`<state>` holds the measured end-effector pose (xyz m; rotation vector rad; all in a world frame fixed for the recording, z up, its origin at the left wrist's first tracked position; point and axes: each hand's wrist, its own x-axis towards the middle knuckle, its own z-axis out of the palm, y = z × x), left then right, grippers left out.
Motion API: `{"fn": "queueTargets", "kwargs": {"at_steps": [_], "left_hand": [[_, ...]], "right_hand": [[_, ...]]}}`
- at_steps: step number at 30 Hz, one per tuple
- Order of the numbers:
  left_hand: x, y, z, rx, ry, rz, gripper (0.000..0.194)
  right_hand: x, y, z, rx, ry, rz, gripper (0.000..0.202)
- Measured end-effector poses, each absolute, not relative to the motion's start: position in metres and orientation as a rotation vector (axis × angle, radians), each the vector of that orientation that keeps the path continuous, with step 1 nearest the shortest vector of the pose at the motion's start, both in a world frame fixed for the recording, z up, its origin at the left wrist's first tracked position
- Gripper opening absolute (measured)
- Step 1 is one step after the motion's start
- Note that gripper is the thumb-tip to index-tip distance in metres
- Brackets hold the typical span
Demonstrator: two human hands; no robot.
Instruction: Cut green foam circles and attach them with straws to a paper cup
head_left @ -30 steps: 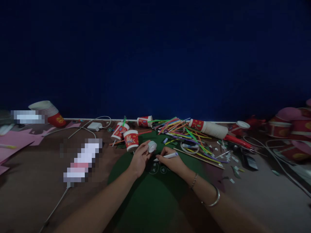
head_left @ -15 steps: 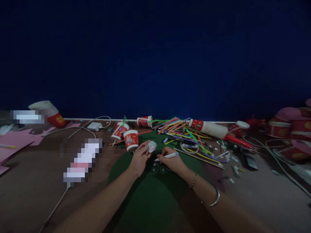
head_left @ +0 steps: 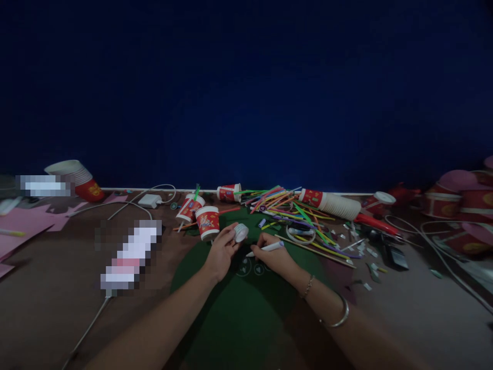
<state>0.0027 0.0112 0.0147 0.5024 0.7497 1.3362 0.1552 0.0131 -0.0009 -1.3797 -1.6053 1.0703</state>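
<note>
Closed around a small round white object (head_left: 241,233), my left hand (head_left: 221,254) is raised over the green sheet (head_left: 231,318). My right hand (head_left: 275,257) grips a white marker (head_left: 271,246), its tip pointing left, just above or on the sheet. Below the marker tip, white circles with small drawings inside (head_left: 244,267) show on the green surface. A purple marker cap (head_left: 262,223) lies beyond my right hand. Just past my left hand a red and white paper cup (head_left: 207,223) leans.
Colourful straws and sticks (head_left: 285,205) lie behind the hands, with a stack of paper cups (head_left: 335,204) and a red tool (head_left: 379,224) to the right. At left are a pixelated phone-like object (head_left: 131,257), a charger (head_left: 150,201), pink paper (head_left: 26,226) and stacked cups (head_left: 77,177).
The marker tip has shifted very slightly to the right. My left hand and the white object stay in place.
</note>
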Motion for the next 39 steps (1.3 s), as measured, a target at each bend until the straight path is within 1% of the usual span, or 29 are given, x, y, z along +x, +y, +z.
{"fn": "queueTargets", "kwargs": {"at_steps": [6, 12, 18, 29, 39], "left_hand": [[0.002, 0.011, 0.014, 0.509, 0.760, 1.309, 0.021], [0.003, 0.012, 0.013, 0.489, 0.741, 1.336, 0.018], [0.003, 0.012, 0.014, 0.480, 0.762, 1.334, 0.017], [0.003, 0.011, 0.016, 0.472, 0.776, 1.311, 0.019], [0.003, 0.009, 0.017, 0.518, 0.723, 1.356, 0.024]], "right_hand": [[0.155, 0.012, 0.000, -1.321, -1.586, 1.149, 0.018], [0.156, 0.010, 0.001, -1.319, -1.630, 1.187, 0.018], [0.156, 0.011, 0.000, -1.349, -1.663, 1.146, 0.018], [0.156, 0.011, 0.006, -1.205, -1.507, 1.223, 0.025], [0.162, 0.015, 0.008, -1.351, -1.456, 1.150, 0.024]]}}
